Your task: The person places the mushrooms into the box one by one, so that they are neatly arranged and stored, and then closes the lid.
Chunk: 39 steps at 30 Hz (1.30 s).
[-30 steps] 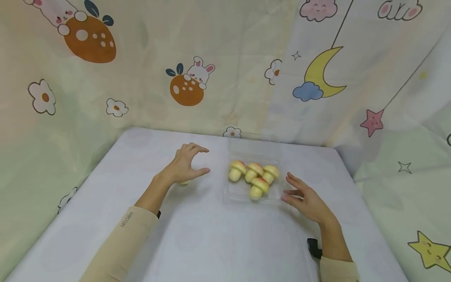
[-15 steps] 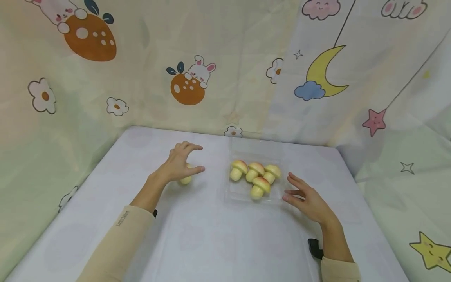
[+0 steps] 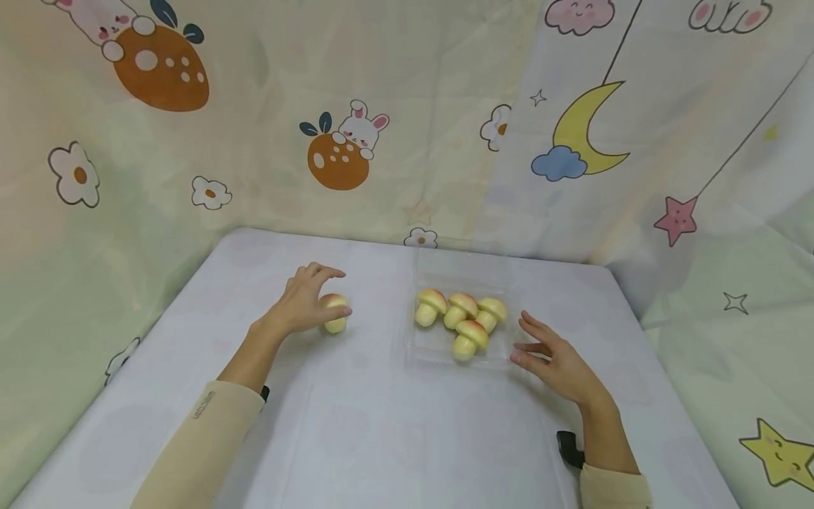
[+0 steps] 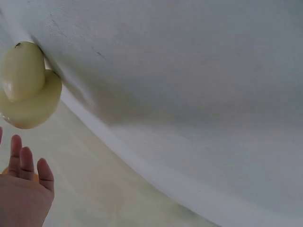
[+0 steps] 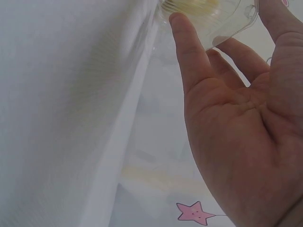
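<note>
Since a second ago, the left hand (image 3: 299,305) has slid back toward the left across the white table (image 3: 381,424), uncovering a loose mushroom-shaped bun (image 3: 334,313) that was mostly hidden under the palm. That bun now lies on its side on the cloth, just right of the hand, its reddish-orange cap against the fingers and its pale yellow stem pointing toward the person. From the left wrist view the bun (image 4: 26,85) shows a smooth, cream-yellow underside with a rounded stem. The left hand's fingers are loosely curved over the cap; whether they actually grip it or only rest against it cannot be told.

Four more buns of the same kind (image 3: 461,318), yellow with blushed caps, sit clustered in a clear plastic tray (image 3: 432,350) well to the right of the loose one. The right hand (image 3: 553,360) has kept its place at the tray's near right corner, fingers straight and spread, fingertips (image 5: 182,35) touching the transparent rim.
</note>
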### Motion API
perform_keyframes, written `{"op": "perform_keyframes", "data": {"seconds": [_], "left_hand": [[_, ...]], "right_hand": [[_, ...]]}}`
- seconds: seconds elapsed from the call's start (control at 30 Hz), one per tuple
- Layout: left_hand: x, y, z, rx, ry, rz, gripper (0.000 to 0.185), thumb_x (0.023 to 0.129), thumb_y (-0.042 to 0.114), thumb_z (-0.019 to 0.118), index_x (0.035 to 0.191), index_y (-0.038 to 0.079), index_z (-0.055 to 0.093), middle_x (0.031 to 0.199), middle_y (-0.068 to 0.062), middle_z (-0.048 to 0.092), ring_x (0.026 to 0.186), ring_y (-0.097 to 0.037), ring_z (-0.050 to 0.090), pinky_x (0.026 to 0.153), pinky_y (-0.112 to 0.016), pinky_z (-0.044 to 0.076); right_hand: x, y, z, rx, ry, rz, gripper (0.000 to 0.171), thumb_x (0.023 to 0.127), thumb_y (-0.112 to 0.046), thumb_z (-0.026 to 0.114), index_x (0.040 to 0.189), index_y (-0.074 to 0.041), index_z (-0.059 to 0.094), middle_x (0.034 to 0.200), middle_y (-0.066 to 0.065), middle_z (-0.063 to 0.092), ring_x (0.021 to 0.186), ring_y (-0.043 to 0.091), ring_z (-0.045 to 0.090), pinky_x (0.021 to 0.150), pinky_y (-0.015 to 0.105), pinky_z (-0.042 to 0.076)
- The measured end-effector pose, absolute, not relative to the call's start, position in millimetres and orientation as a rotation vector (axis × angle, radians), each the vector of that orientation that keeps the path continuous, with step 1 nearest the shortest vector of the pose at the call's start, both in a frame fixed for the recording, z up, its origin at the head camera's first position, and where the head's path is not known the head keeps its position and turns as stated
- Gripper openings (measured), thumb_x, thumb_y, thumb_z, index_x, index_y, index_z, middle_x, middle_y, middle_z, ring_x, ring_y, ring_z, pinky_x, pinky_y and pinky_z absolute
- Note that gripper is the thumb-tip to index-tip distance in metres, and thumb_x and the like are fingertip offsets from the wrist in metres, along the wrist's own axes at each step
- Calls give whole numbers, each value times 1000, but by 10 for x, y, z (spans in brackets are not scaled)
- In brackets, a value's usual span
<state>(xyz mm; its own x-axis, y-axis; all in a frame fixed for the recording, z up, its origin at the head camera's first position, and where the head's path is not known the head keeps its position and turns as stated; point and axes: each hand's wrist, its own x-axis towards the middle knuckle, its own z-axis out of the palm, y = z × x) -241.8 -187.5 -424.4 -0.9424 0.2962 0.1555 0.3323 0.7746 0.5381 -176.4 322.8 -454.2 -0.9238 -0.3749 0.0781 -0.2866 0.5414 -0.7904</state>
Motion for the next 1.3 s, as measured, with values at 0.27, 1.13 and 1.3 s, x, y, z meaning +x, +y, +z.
{"op": "perform_keyframes", "data": {"seconds": [0.27,1.13,1.3], "left_hand": [[-2353,-1983,-4316,-451,-2950,-902,74,83,49,84,145,19,55,141,-10,45,131,-38,41,106,-61,34],[-2295,-2121,-4415,-444,-2993,-969,85,84,50,84,149,9,47,141,-18,42,135,-41,40,108,-65,39],[-2331,-2088,-4416,-444,-3014,-964,88,83,52,83,148,6,47,139,-21,44,133,-40,43,108,-63,40]], "right_hand": [[-1743,3216,-4583,-583,2637,-1378,78,99,-27,71,160,-2,31,170,14,20,128,35,62,95,13,47],[-1763,3240,-4553,-604,2650,-1365,78,98,-26,72,160,-1,30,170,15,21,126,34,63,95,13,47],[-1759,3238,-4529,-604,2652,-1371,78,98,-26,72,160,-1,30,170,15,20,126,35,62,95,13,47]]}}
